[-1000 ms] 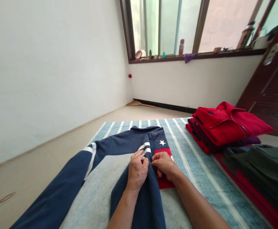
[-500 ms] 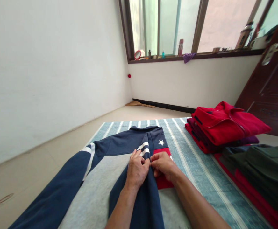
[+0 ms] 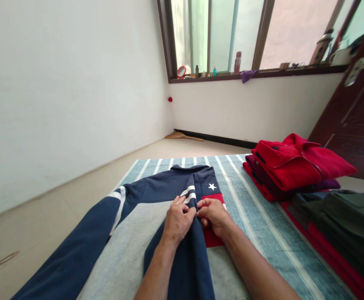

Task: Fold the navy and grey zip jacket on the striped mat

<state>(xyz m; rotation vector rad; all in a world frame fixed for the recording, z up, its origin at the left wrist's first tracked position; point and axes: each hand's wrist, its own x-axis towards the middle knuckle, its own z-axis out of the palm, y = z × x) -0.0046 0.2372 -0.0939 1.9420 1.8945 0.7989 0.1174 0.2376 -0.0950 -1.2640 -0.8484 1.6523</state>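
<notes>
A navy, grey and red jacket lies spread on a blue-and-white striped cloth. Its right-hand sleeve is folded inward over the body, while the other sleeve stretches out to the lower left. My left hand rests on the folded sleeve beside its white stripes, thumb and fingers closed on the fabric. Just to its right, my right hand pinches the sleeve's edge over the red panel, below a white star. Fabric hides some of the fingertips.
Folded red and maroon clothes are piled at the right, with a dark green stack nearer me. A broom lies on the floor by the wall. Bottles and a round mirror stand on the windowsill. A brown door is at the right.
Both hands keep their hold on the sleeve with hardly any movement. The view has shifted very slightly.
</notes>
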